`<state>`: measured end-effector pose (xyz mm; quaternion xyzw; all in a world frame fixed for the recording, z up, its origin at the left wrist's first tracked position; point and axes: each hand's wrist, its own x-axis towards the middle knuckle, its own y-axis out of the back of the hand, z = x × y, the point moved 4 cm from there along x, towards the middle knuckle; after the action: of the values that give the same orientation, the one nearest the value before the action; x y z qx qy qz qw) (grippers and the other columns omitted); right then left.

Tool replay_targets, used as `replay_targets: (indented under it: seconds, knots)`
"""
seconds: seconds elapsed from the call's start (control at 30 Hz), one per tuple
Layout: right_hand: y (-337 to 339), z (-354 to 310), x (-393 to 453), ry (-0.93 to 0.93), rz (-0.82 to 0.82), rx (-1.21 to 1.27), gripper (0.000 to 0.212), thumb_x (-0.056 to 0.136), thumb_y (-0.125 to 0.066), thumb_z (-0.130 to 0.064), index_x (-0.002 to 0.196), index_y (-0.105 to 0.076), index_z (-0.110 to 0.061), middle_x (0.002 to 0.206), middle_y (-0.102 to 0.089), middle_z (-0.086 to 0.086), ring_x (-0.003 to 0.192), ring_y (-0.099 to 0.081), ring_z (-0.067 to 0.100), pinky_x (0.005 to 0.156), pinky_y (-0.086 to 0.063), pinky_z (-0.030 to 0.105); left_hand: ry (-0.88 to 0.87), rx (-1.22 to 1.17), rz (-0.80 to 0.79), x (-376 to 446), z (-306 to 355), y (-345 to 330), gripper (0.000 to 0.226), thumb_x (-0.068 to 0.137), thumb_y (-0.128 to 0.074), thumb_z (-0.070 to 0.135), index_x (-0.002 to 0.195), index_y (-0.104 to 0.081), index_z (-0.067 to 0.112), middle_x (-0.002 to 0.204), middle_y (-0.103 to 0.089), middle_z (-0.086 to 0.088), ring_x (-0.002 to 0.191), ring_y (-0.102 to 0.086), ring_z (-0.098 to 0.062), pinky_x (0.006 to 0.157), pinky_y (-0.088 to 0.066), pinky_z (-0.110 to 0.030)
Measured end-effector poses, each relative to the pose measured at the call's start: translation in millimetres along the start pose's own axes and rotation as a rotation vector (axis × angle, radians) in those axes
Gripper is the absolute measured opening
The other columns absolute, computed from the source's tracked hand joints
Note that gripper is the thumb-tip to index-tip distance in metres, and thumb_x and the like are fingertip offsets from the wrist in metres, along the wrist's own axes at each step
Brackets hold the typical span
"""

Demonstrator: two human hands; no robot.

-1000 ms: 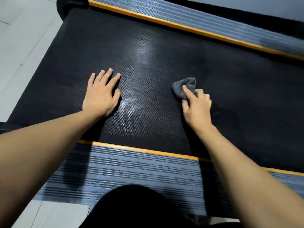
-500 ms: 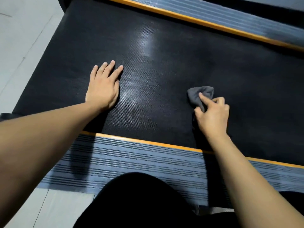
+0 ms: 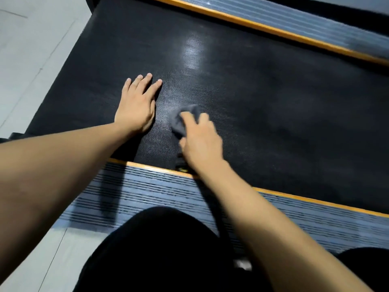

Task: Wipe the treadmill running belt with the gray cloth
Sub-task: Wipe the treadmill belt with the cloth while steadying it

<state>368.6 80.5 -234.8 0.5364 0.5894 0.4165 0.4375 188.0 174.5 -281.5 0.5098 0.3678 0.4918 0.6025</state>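
A black, finely textured treadmill running belt (image 3: pixel 263 98) runs diagonally across the frame from upper left to lower right, with a pale glare patch on it in the upper centre. The left hand (image 3: pixel 136 108) lies palm-down on the belt at centre left, its fingers (image 3: pixel 145 81) straight and only slightly spread, pointing toward the top of the frame. Just to its right, close but apart from it, the right hand (image 3: pixel 202 140) presses a small crumpled gray cloth (image 3: pixel 181 121) onto the belt; its fingers are curled over the cloth and partly blurred, so the exact hold cannot be told. The cloth sticks out to the upper left of that hand, near the centre of the frame.

A ribbed gray side rail with an orange inner strip (image 3: pixel 147 192) borders the belt's near edge across the lower half of the frame, under both forearms. A matching ribbed gray far rail with orange edging (image 3: pixel 315 28) crosses the upper right. Pale tiled floor (image 3: pixel 31 49) fills the upper left, and the person's dark-clothed knee (image 3: pixel 157 249) sits at bottom centre.
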Motion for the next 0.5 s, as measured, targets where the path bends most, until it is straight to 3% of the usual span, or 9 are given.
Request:
replay_targets:
  seconds: [0.13, 0.23, 0.33, 0.5]
  knots:
    - [32.1, 105.2, -20.2, -0.407, -0.006, -0.168, 0.068, 0.085, -0.069, -0.033, 0.138, -0.031, -0.015, 0.13, -0.043, 0.018, 0.111, -0.057, 0.041, 0.083, -0.05, 0.045, 0.052, 0.036, -0.053, -8.7, 3.3, 8.5, 0.057, 0.099, -0.042, 0.022, 0.155, -0.035, 0.017, 0.161, -0.031, -0.02, 0.147, -0.03, -0.043, 0.121, -0.019, -0.055]
    - [41.9, 140.7, -39.2, -0.584, -0.012, -0.132, 0.07, 0.091, -0.062, -0.029, 0.145, -0.022, -0.011, 0.136, -0.037, 0.024, 0.111, -0.055, 0.048, 0.087, -0.046, 0.047, 0.149, 0.127, -0.088, -32.2, -6.9, 18.7, 0.053, 0.102, -0.041, 0.031, 0.154, -0.034, 0.023, 0.161, -0.032, -0.014, 0.145, -0.032, -0.038, 0.112, -0.026, -0.058]
    - [31.2, 107.6, -37.9, -0.56, -0.005, -0.109, 0.066, 0.092, -0.059, -0.025, 0.145, -0.024, -0.01, 0.137, -0.036, 0.024, 0.11, -0.057, 0.047, 0.086, -0.048, 0.044, 0.209, 0.132, -0.139, -56.6, -24.6, 33.1, 0.048, 0.103, -0.039, 0.037, 0.149, -0.037, 0.024, 0.154, -0.039, -0.012, 0.138, -0.038, -0.038, 0.104, -0.034, -0.06]
    - [-8.7, -13.8, -17.2, -0.26, -0.041, -0.124, 0.056, 0.088, -0.057, -0.021, 0.139, -0.033, -0.014, 0.131, -0.042, 0.021, 0.1, -0.062, 0.039, 0.078, -0.053, 0.04, 0.218, 0.126, -0.284, -82.5, -43.6, 49.6, 0.058, 0.101, -0.041, 0.049, 0.155, -0.027, 0.032, 0.161, -0.027, -0.007, 0.144, -0.031, -0.035, 0.108, -0.035, -0.06]
